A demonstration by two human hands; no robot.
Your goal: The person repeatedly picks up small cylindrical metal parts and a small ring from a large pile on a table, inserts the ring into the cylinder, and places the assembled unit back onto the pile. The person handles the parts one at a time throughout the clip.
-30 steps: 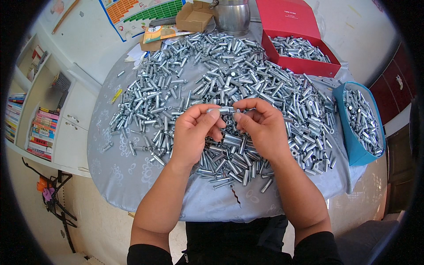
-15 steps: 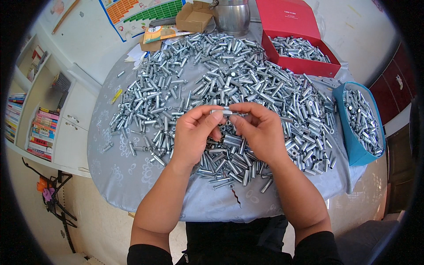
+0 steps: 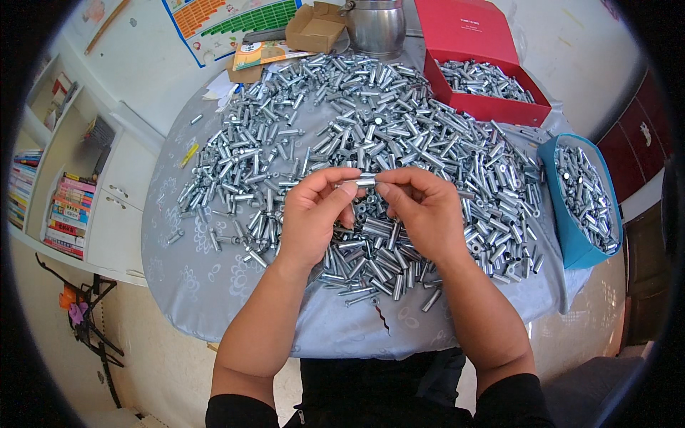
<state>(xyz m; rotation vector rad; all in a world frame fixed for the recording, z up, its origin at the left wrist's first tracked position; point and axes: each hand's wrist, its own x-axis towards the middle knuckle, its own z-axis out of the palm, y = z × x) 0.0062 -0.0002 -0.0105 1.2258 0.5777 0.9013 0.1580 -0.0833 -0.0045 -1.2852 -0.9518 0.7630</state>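
Between my hands, above the heap, is a short silver sleeve anchor [image 3: 366,182], held level. My left hand [image 3: 311,214] pinches its left end between thumb and forefinger. At the other end, the thumb and forefinger of my right hand [image 3: 427,215] are closed on it. Fingertips cover both ends. Under and around my hands spreads a large heap of shiny metal anchors [image 3: 421,146], made up of loose sleeves, bolts and nuts.
A red box [image 3: 492,108] full of metal pieces stands at the far right, with a teal fabric bin [image 3: 564,221] of them nearer. At the back are a metal pot [image 3: 376,30] and cardboard box [image 3: 315,28]. A yellow tool [image 3: 190,155] lies left on the grey tablecloth [image 3: 193,285].
My right fingers have shifted slightly along the sleeve anchor, and more of its silver surface shows between the fingertips. Both hands keep nearly the same place.
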